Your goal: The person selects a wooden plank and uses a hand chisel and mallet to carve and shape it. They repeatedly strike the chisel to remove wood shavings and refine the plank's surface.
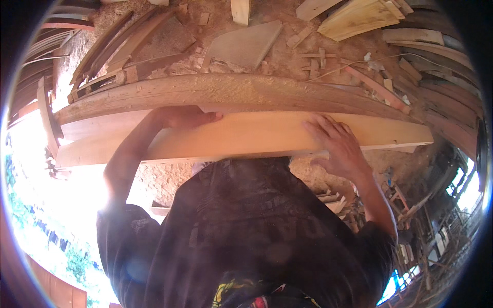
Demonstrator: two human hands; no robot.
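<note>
A long, pale wooden plank (pixel 257 132) lies crosswise in front of my body. My left hand (pixel 187 117) holds it at the far edge, left of the middle. That hand's thumb points right along the top, while its other fingers are mostly hidden. On the right half of the plank, my right hand (pixel 339 141) rests with its fingers stretched out over the surface. Its thumb is apart, at the near edge. Just beyond the plank runs a thick wooden beam (pixel 241 91), dusted with sawdust.
Wood offcuts and a flat grey-brown board (pixel 244 45) lie on the sawdust-covered ground beyond the beam. Yellowish planks (pixel 359 19) are at the far right. Long timbers (pixel 449 110) line the right side. A thin cable (pixel 426 56) crosses the far right. Bright light floods the left.
</note>
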